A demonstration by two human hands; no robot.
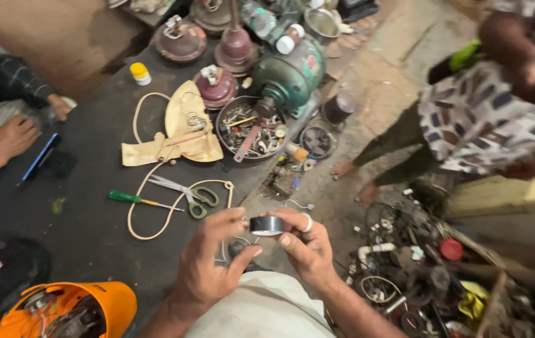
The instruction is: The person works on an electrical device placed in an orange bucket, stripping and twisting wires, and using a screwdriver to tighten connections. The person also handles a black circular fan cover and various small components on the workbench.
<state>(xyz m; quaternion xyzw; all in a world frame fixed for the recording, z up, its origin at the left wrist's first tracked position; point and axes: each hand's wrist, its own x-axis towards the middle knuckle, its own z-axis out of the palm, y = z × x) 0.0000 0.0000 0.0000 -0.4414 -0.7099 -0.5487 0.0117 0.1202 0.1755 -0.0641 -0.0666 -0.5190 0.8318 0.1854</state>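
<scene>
You hold a small roll of black tape (266, 225) up in the air. It is round and shiny, with a pale edge underneath. It lies flat, pinched between your fingers.

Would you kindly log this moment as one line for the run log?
left hand: grips tape roll | right hand: grips tape roll | nearby: scissors, screwdriver on table

Not much packaging here: a small yellow-capped white bottle (140, 73) on the dark table (92, 225), and a label-wrapped plastic bottle (261, 22) up top.
</scene>
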